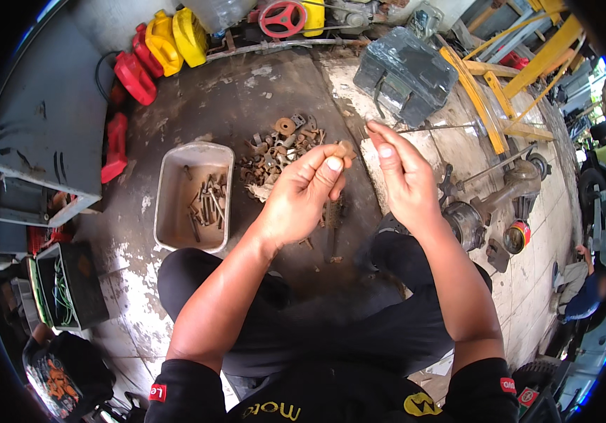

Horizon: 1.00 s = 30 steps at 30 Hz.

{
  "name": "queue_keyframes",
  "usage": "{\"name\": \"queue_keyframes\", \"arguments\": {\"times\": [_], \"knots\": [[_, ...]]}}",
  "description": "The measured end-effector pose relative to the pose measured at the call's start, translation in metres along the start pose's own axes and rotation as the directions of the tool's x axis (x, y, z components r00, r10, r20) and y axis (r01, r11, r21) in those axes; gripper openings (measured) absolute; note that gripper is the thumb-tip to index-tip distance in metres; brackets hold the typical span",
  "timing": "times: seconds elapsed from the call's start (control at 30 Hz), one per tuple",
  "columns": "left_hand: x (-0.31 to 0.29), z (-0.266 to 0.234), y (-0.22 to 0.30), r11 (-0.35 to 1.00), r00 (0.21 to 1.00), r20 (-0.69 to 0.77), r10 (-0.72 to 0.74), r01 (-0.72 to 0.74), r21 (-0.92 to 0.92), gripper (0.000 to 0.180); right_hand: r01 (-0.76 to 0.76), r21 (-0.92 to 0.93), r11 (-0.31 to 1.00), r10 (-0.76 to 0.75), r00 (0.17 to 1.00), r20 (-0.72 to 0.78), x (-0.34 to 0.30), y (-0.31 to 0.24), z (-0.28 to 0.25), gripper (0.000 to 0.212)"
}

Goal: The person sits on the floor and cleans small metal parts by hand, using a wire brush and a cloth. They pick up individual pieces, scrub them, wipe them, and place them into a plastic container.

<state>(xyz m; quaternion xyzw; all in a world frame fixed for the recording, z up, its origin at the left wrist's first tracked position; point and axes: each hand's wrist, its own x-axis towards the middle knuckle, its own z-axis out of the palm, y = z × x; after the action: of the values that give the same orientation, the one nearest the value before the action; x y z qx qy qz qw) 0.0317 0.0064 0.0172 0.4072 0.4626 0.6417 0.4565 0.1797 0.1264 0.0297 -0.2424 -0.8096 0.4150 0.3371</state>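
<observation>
My left hand (pixel 299 197) is closed in a pinch above the floor, thumb pressed to the forefinger. Between its fingertips sits a small rusty metal piece (pixel 346 149); its exact kind is unclear. To the right, my right hand (pixel 413 189) holds its thumb against its raised fingers, and whatever they grip is too small to make out. The hands are apart. Just beyond my left hand lies a heap of rusty nuts, washers and other hardware (pixel 275 151). Left of it, a grey rectangular tub (pixel 160 201) contains several rusty bolts (pixel 211 201).
Red and yellow jerrycans (pixel 164 48) line the far left, near a grey metal cabinet (pixel 42 106). A dark toolbox (pixel 405 76) and yellow frame (pixel 483 106) stand far right. A rusty axle-like part (pixel 507 187) lies at right. People (pixel 583 292) are at both edges.
</observation>
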Motion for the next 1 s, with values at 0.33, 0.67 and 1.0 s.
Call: {"name": "queue_keyframes", "arguments": {"times": [0.33,0.67,1.0], "knots": [[-0.003,0.0,0.001,0.998,0.999,0.032,-0.005,0.003,0.058,0.027,0.063,0.077,0.995,-0.077,0.977,0.199,-0.005,-0.024,-0.002,0.04],[-0.003,-0.003,0.0,0.992,0.992,0.019,-0.123,0.123,0.026,0.033,0.139,-0.134,0.981,-0.126,0.987,0.102,-0.005,-0.016,0.002,0.032],[-0.004,-0.002,0.005,0.965,0.968,-0.01,-0.252,0.25,-0.082,0.038,0.334,-0.21,0.919,-0.326,0.943,0.073,-0.005,-0.021,0.004,0.034]]}}
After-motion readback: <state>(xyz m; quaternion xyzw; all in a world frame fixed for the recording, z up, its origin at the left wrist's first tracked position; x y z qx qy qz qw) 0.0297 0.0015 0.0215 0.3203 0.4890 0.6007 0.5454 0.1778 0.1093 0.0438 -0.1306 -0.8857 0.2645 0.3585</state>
